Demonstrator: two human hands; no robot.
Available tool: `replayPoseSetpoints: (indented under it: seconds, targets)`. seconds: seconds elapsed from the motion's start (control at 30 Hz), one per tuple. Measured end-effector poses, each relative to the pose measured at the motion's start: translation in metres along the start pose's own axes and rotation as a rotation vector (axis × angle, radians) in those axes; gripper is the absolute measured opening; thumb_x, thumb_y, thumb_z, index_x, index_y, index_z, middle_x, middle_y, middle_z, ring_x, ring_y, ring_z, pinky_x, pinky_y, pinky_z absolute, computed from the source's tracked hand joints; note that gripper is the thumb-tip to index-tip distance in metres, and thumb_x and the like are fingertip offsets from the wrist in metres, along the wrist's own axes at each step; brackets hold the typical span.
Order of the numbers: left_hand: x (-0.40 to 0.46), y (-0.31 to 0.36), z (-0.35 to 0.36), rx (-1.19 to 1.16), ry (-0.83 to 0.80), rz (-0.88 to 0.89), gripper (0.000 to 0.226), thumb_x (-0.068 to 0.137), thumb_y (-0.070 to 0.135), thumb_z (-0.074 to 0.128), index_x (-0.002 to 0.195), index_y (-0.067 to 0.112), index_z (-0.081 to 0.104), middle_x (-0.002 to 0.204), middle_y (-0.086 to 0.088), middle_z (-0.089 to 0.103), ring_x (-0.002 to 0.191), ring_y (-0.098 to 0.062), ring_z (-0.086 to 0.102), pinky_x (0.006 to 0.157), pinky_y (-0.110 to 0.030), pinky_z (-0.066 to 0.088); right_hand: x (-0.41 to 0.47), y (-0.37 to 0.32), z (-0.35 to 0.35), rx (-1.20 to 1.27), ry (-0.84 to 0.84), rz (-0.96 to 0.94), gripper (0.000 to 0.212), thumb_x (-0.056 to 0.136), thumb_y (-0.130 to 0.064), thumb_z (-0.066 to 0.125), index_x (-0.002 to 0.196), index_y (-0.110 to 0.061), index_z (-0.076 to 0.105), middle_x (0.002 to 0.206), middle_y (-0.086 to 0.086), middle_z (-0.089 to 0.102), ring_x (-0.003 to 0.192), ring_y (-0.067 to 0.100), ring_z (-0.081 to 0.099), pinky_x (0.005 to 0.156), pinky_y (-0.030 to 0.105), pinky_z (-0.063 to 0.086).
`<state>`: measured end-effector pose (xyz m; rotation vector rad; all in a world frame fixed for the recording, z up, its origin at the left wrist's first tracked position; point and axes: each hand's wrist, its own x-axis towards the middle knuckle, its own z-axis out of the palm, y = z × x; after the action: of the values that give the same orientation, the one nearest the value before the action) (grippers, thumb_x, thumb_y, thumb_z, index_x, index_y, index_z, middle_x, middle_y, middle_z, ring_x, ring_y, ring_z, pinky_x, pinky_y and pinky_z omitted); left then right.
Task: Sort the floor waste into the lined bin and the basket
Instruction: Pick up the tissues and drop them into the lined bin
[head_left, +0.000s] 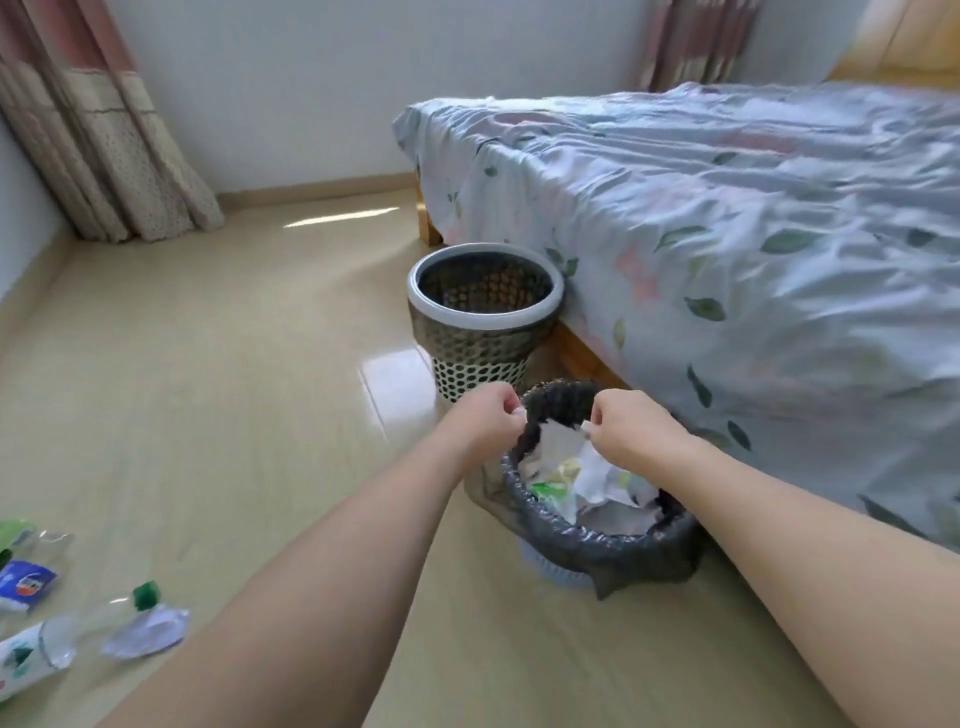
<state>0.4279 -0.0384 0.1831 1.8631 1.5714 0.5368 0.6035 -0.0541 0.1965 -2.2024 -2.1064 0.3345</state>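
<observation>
both hands (550, 426) curled, pinching liner (558, 402)

Lined bin (597, 540) before basket (485, 317), both left of bed (727, 249).

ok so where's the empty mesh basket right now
In the head view the basket stands on the floor at centre, against the bed, just beyond the lined bin whose liner both hands pinch.

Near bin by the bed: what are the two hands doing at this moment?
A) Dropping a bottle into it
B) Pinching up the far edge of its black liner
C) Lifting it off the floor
B: left hand and right hand each pinch the black liner, raised above the paper-filled near bin.
</observation>
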Motion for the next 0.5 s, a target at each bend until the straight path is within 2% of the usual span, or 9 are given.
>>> replayPoseSetpoints:
  seconds: [0.1, 0.13, 0.2, 0.23, 0.3, 0.33, 0.4, 0.5]
  targets:
    - [0.014, 0.028, 0.041, 0.111, -0.246, 0.002, 0.021, 0.088, 0.020, 0.055, 0.107, 0.011, 0.059, 0.097, -0.005, 0.067, 0.088, -0.022, 0.067, 0.078, -0.035, 0.058, -0.002, 0.049, 0.012, -0.092, -0.156, 0.075, 0.011, 0.090, -0.011, 0.047, 0.080, -0.011, 0.053, 0.082, 0.005, 0.057, 0.075, 0.024, 0.052, 0.063, 0.028, 0.041]
    - [0.016, 0.030, 0.047, 0.134, -0.273, 0.004, 0.025, 0.086, 0.018, 0.056, 0.111, 0.013, 0.058, 0.101, -0.004, 0.065, 0.089, -0.021, 0.066, 0.079, -0.035, 0.057, 0.000, 0.056, 0.013, -0.109, -0.197, 0.082, 0.018, 0.089, -0.010, 0.048, 0.071, -0.013, 0.047, 0.073, 0.002, 0.051, 0.069, 0.022, 0.050, 0.057, 0.027, 0.040]
    - [0.019, 0.028, 0.043, 0.118, -0.210, 0.003, 0.028, 0.084, 0.017, 0.054, 0.112, 0.016, 0.058, 0.103, -0.002, 0.062, 0.091, -0.019, 0.063, 0.080, -0.033, 0.057, 0.006, 0.057, 0.010, -0.113, -0.211, 0.071, 0.028, 0.088, -0.011, 0.048, 0.063, -0.018, 0.037, 0.065, -0.001, 0.042, 0.058, 0.016, 0.043, 0.048, 0.024, 0.032]
    - [0.019, 0.023, 0.036, 0.102, -0.159, -0.011, 0.027, 0.084, 0.015, 0.052, 0.110, 0.016, 0.060, 0.103, -0.002, 0.062, 0.092, -0.019, 0.062, 0.080, -0.033, 0.056, 0.010, 0.051, 0.008, -0.112, -0.194, 0.046, 0.027, 0.088, -0.011, 0.047, 0.064, -0.018, 0.038, 0.066, -0.001, 0.043, 0.058, 0.016, 0.042, 0.048, 0.024, 0.032]
    - [0.017, -0.003, 0.009, 0.093, -0.057, -0.069, 0.022, 0.085, 0.013, 0.049, 0.102, 0.016, 0.062, 0.101, -0.003, 0.064, 0.090, -0.021, 0.062, 0.079, -0.034, 0.055, 0.019, 0.023, 0.006, -0.088, -0.141, -0.023, 0.012, 0.087, -0.010, 0.046, 0.079, -0.014, 0.053, 0.080, 0.003, 0.055, 0.072, 0.021, 0.054, 0.058, 0.027, 0.041]
    - [0.014, -0.020, -0.008, 0.080, -0.021, -0.119, 0.021, 0.085, 0.011, 0.047, 0.099, 0.016, 0.062, 0.098, -0.005, 0.065, 0.087, -0.022, 0.062, 0.077, -0.034, 0.054, 0.024, 0.005, 0.009, -0.055, -0.112, -0.066, 0.013, 0.088, -0.012, 0.046, 0.092, -0.013, 0.058, 0.092, 0.005, 0.060, 0.084, 0.024, 0.059, 0.067, 0.029, 0.045]
    - [0.006, -0.060, -0.042, 0.062, 0.032, -0.219, 0.022, 0.084, 0.009, 0.045, 0.095, 0.015, 0.062, 0.095, -0.007, 0.066, 0.081, -0.024, 0.061, 0.076, -0.035, 0.054, 0.028, -0.038, 0.016, 0.010, -0.073, -0.159, 0.022, 0.091, -0.015, 0.044, 0.107, -0.012, 0.059, 0.107, 0.007, 0.062, 0.097, 0.028, 0.059, 0.080, 0.034, 0.049]
    - [-0.030, -0.136, -0.089, 0.103, 0.097, -0.376, 0.025, 0.084, 0.008, 0.043, 0.098, 0.015, 0.063, 0.098, -0.007, 0.065, 0.087, -0.026, 0.063, 0.078, -0.036, 0.054, 0.028, -0.121, 0.051, 0.043, -0.122, -0.350, 0.030, 0.092, -0.020, 0.044, 0.119, -0.014, 0.057, 0.118, 0.007, 0.060, 0.106, 0.027, 0.056, 0.089, 0.036, 0.048]
